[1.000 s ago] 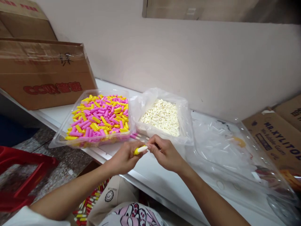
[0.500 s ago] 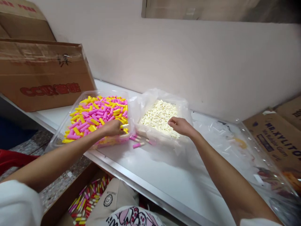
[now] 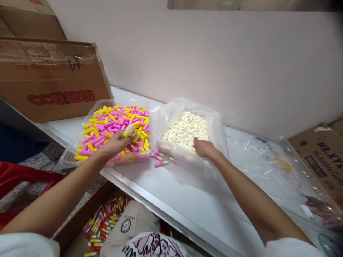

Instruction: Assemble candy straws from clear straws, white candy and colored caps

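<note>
My left hand (image 3: 120, 141) is over the front of a clear plastic tub (image 3: 77, 137) heaped with short pink and yellow tubes (image 3: 115, 123). Its fingers are closed around yellow tubes (image 3: 136, 125), with white ends showing. To the right, a translucent plastic bag (image 3: 215, 123) lies spread around a pile of small white sticks (image 3: 184, 127). At the pile's near right edge is my right hand (image 3: 205, 147), fingers pinched together; any piece in them is hidden. Between tub and bag, a few pink tubes with white ends (image 3: 160, 164) lie on the white table (image 3: 171, 200).
Below the table edge, a cardboard box (image 3: 77, 210) by my lap holds many coloured tubes with white ends. A large carton (image 3: 59, 82) stands at the left. At the right are clear plastic packaging (image 3: 254, 160) and another carton (image 3: 318, 153). A red stool (image 3: 24, 175) is at the left.
My left hand has lifted and turned, showing yellow tubes with white ends in its fingers. My right hand has lowered slightly at the edge of the white pile. The view has shifted a little.
</note>
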